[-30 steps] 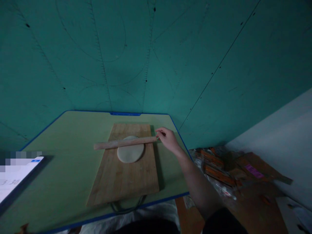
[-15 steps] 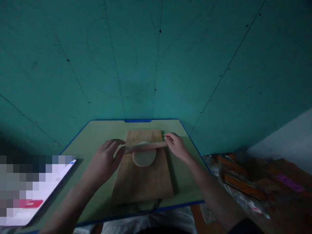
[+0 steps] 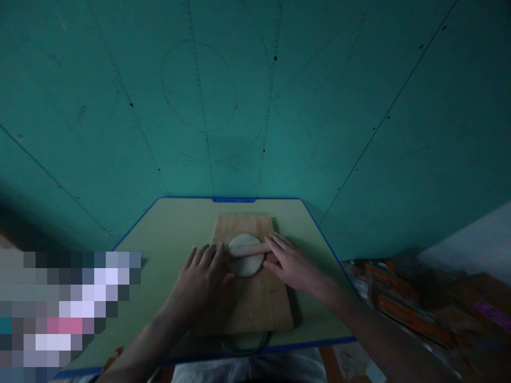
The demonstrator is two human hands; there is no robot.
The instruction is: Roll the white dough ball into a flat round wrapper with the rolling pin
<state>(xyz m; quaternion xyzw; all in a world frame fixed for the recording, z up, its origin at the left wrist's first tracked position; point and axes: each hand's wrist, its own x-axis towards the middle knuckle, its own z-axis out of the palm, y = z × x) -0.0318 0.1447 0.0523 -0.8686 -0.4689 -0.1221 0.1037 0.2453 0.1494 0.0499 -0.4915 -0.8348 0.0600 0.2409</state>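
A pale, flat round of dough (image 3: 246,268) lies on a wooden cutting board (image 3: 259,311). Across its upper half rests a thin wooden rolling pin (image 3: 251,250), tilted slightly up to the right. My left hand (image 3: 203,274) covers the pin's left end, palm down with the fingers bent forward over it. On the right end, my right hand (image 3: 291,263) has its fingers over the pin and the thumb below. Both ends of the pin are hidden by the hands.
The board sits on a light green table (image 3: 159,298) with blue edging and a dark handle (image 3: 245,348) at the near side. A green wall (image 3: 239,106) rises behind. To the right are plastic-wrapped items (image 3: 411,314); a blurred-out screen (image 3: 80,303) stands left.
The pin has shifted toward me over the dough. My hands have moved inward and settled on its ends, where earlier only the fingertips were near them. The view has shifted slightly.
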